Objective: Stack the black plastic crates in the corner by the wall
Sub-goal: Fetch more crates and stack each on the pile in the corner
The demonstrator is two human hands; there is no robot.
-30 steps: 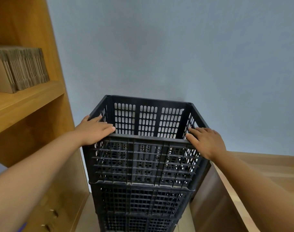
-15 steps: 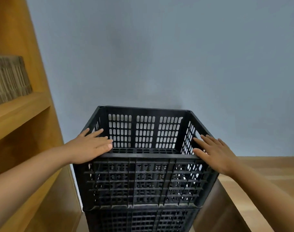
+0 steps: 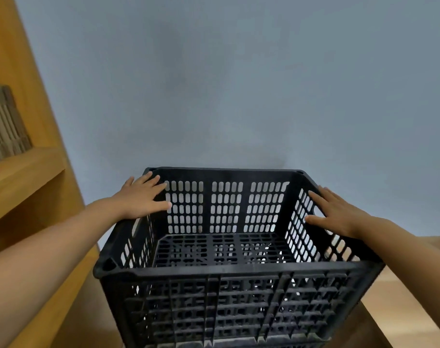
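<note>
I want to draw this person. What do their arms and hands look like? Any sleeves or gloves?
No sleeves or gloves show. The left hand and right hand are bare, and both forearms are bare to the picture's edge. No watch, ring or bracelet is visible.

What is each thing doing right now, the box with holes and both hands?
Top black crate: upright, empty, sitting on another crate.
Left hand: fingers straight, resting on the crate's left rim.
Right hand: fingers straight, resting on the right rim.
Cardboard stack: standing on the wooden shelf.
</note>
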